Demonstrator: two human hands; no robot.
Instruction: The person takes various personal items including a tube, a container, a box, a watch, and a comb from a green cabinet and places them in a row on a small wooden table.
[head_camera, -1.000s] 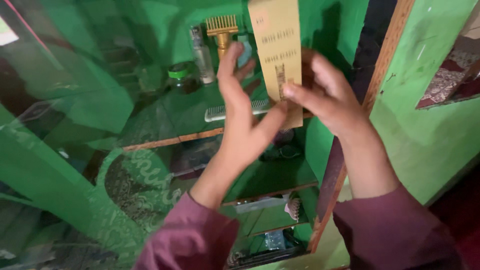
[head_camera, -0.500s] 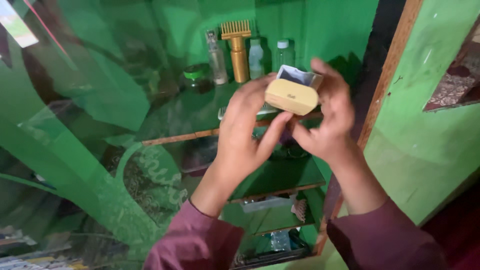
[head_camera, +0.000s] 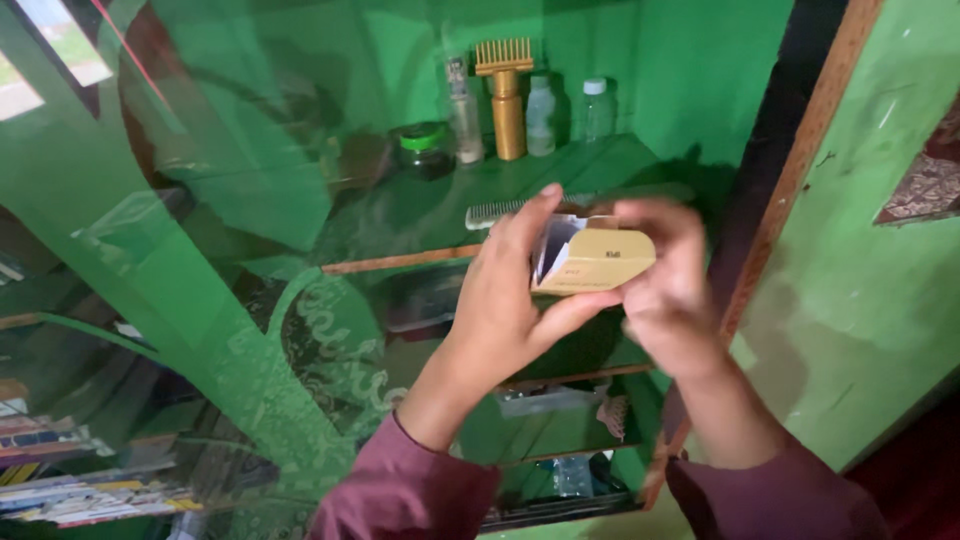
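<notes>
You are standing at a green cupboard with wooden shelf edges (head_camera: 400, 262), and a glass door (head_camera: 200, 300) fills the left half of the frame. On the top shelf, near the upper middle, stand a gold comb-topped bottle (head_camera: 506, 95), a thin clear bottle (head_camera: 462, 110), two small white bottles (head_camera: 541, 115) and a jar with a green lid (head_camera: 424, 148). A pale comb (head_camera: 495, 211) lies flat at the front of that shelf. In the middle of the frame, in front of the shelves, you hold a small tan box (head_camera: 595, 262) with both hands. Your left hand (head_camera: 505, 295) wraps it from the left side, fingers curled up over the top and thumb pressed under the bottom edge. Your right hand (head_camera: 665, 290) is blurry, but its fingers bend around the right end of the box and seem to hold it too. The box lies on its side, and its left end is open, with white flaps (head_camera: 553, 245) showing. It looks like you are at the step of opening the box or looking inside. I think the next move needs a firm hold with one hand so the other can let go and reach into the open end. Keep the box level so nothing slips out.
</notes>
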